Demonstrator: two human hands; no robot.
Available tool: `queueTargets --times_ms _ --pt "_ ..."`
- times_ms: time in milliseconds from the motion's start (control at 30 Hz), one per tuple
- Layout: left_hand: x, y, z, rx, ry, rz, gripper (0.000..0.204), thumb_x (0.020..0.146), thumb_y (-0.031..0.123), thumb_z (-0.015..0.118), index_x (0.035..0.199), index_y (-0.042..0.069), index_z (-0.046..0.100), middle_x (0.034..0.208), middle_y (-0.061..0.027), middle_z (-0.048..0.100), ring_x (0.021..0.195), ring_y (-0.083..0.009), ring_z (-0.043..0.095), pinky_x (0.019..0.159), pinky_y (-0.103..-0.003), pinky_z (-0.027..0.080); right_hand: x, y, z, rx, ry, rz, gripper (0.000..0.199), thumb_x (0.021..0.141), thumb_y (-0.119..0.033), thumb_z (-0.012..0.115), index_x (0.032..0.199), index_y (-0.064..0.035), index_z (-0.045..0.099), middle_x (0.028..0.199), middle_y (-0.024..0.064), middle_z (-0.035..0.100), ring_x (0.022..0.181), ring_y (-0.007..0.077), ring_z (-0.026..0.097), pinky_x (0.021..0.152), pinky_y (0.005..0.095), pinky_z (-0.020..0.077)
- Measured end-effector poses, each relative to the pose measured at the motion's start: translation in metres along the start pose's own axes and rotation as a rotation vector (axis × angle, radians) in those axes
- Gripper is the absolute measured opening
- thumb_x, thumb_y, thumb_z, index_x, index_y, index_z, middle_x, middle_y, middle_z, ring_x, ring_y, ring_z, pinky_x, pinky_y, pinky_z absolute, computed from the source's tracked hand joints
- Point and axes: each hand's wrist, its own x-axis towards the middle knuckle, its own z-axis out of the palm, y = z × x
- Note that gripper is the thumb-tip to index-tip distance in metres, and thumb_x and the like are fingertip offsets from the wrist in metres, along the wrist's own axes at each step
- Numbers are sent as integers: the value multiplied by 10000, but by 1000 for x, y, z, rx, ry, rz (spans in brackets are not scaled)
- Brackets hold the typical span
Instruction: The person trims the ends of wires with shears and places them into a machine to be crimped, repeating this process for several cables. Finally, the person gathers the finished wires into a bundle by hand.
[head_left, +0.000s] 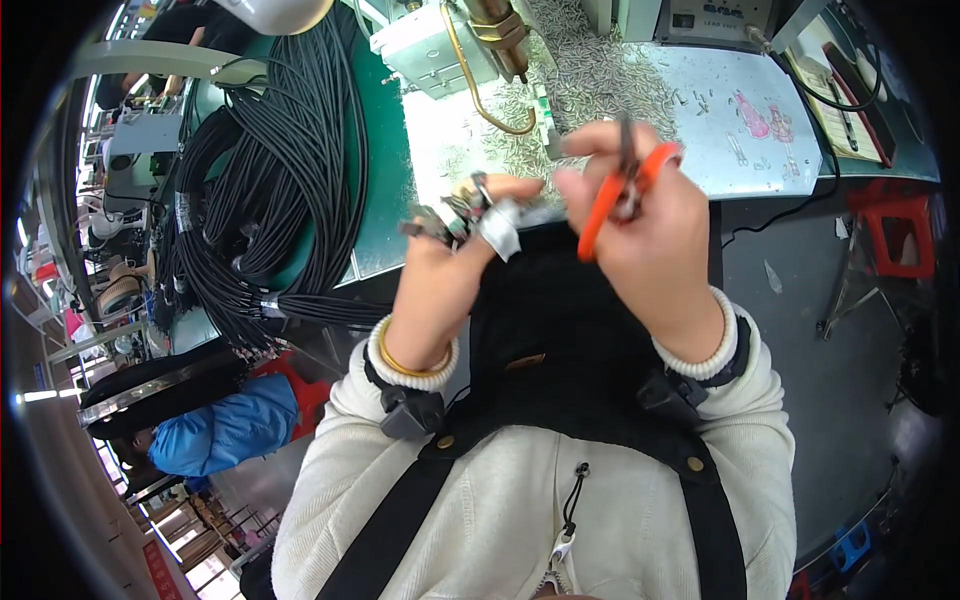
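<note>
In my left hand (440,270), closed in front of the bench edge, is a small bundle of metal and dark pieces (455,217). A white strip, like tape or paper (500,232), hangs by its thumb. To the right my right hand (650,235) wraps round an orange-handled tool (600,218), like snips or pliers, its dark tip pointing toward the bench. Blur hides the tool's exact kind and the details of the bundle. Both hands are apart, above my black apron (560,320). Beyond them, many small metal pins (610,85) lie scattered on the white work surface (440,150).
Thick coils of black cable (300,150) fill the green bench at left. A machine with a brass-coloured fitting and bent tube (470,90) stands ahead. At right lie a notebook (835,110) and a red stool (895,235). A person in blue (230,425) sits at far left.
</note>
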Motion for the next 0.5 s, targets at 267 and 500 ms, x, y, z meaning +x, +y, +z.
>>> queueTargets --times_ms 267,500 --pt "-18 3 12 75 -14 20 165 758 -34 558 919 -3 562 863 -42 590 762 -110 542 677 -228 428 -3 -9 -9 271 -223 343 186 789 -130 599 731 34 534 604 61 557 445 81 480 425 175 378" --pt "-13 -7 4 518 -11 643 138 760 -21 580 892 10 556 760 -31 566 620 -75 513 560 -194 407 3 -12 -17 693 -598 885 255 837 -204 537 690 3 529 569 58 540 365 67 444 319 183 321"
